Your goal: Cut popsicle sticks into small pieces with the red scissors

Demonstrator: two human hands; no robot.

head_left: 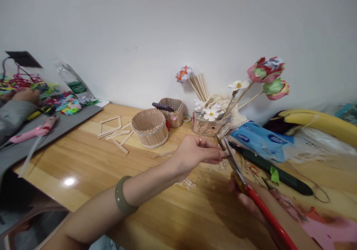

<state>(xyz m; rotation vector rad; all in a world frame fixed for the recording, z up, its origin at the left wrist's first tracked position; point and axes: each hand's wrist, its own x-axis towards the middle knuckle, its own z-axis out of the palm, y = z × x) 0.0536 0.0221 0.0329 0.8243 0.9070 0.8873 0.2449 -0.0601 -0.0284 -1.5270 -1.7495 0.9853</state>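
My left hand (196,153), with a green bangle on its wrist, pinches a small pale piece (229,152) at its fingertips. My right hand (248,201) holds red-handled scissors (259,201). Their metal blades point up and away, spread slightly apart, with the small piece at the blades. Pale wood scraps (188,183) lie on the wooden table (97,175) below my hands. Just beyond them stands a decorated basket (206,126) with white flowers and sticks.
Round basket (149,129) and smaller basket (173,112) stand behind my left forearm. Loose sticks (111,131) lie left. At right are a blue packet (256,138), a dark green tube (279,173) and bananas (320,121). Another person's sleeve (12,116) and pink glue gun (36,131) are far left.
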